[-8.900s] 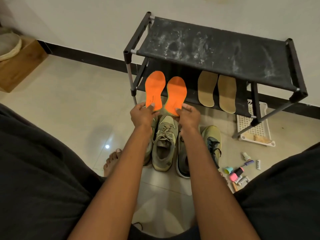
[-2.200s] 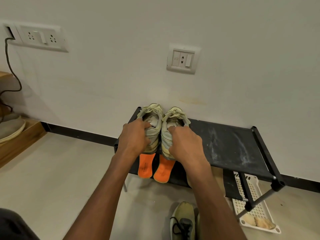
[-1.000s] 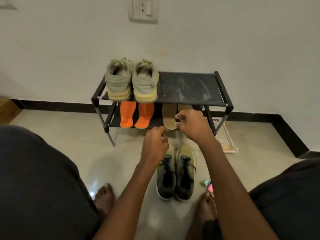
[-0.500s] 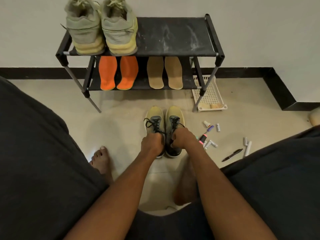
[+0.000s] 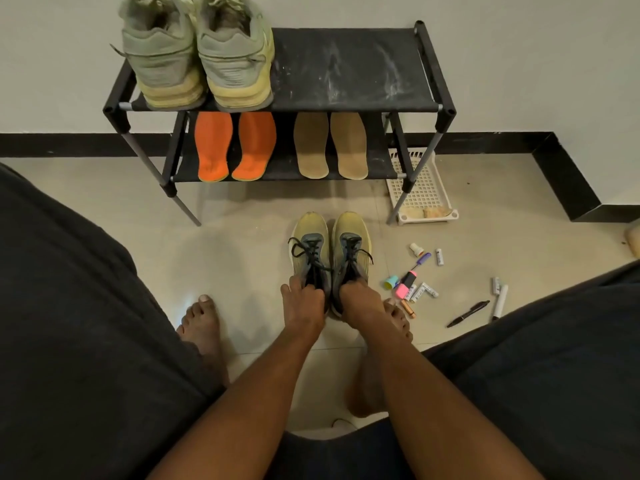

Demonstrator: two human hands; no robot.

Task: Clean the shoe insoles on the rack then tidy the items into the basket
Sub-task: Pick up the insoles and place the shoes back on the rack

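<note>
- Left hand [image 5: 304, 304]: fingers curl into the heel opening of the left yellow shoe [image 5: 309, 251] and grip it.
- Right hand [image 5: 360, 301]: fingers curl over the heel collar of the right yellow shoe [image 5: 351, 249] and grip it.
- Both yellow shoes stand on the floor [image 5: 242, 244], side by side and touching, toes toward 12 o'clock, black laces loose on top.
- Rack [image 5: 346, 67]: black, two shelves, at 12 o'clock from the hands, against the white wall. The top shelf shows pale dust smears on its right half.
- Grey-green shoes [image 5: 197, 53]: a pair on the left half of the top shelf, heels facing the camera, sides touching.
- Orange insoles [image 5: 235, 147]: a pair on the lower shelf, left half, directly under the grey-green shoes, lying flat and just beside each other.
- Tan insoles [image 5: 330, 145]: a pair on the lower shelf, right half, at 12 o'clock from the yellow shoes, lying flat side by side.
- Basket [image 5: 424, 188]: white, perforated, on the floor at 1 o'clock from the hands, partly under the right end of the rack. A rack leg stands in front of it. A pale cloth-like item lies at its near edge; what it is cannot be told.
- Small items [image 5: 412, 278]: markers, batteries and caps scattered on the floor at 3 o'clock from the yellow shoes, near them.
- Black pen [image 5: 467, 314] and white marker [image 5: 500, 301]: on the floor further toward 3 o'clock, apart from the cluster.
- Bare feet rest on the floor either side of the hands.
</note>
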